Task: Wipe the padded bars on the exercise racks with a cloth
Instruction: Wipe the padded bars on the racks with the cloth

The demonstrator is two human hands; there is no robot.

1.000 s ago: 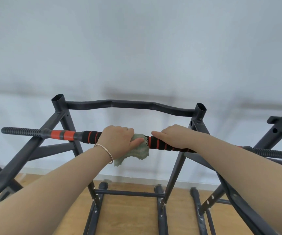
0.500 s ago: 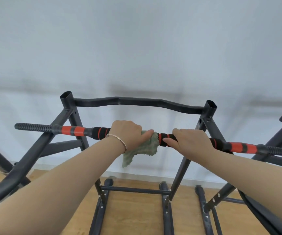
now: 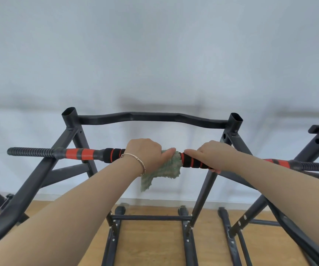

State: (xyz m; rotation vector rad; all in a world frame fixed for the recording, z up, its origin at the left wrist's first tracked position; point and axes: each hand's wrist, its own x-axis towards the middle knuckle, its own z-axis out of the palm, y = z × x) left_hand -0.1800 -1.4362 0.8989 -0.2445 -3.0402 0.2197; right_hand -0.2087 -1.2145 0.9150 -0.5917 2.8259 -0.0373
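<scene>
- The left hand (image 3: 145,152) closes around a crumpled green cloth (image 3: 162,169) and presses it on the black padded bar with orange rings (image 3: 114,154); loose cloth hangs below the bar.
- The right hand (image 3: 210,156) grips the same bar just beside the cloth, fingers curled over it, index finger pointing along the bar toward the cloth.
- The bar lies horizontal across the dark grey metal exercise rack (image 3: 35,181), in front of its wavy top tube.
- A thin gold bracelet (image 3: 142,166) sits on the left wrist.
- Behind is a white wall (image 3: 154,54), below a wooden floor (image 3: 151,244).
</scene>
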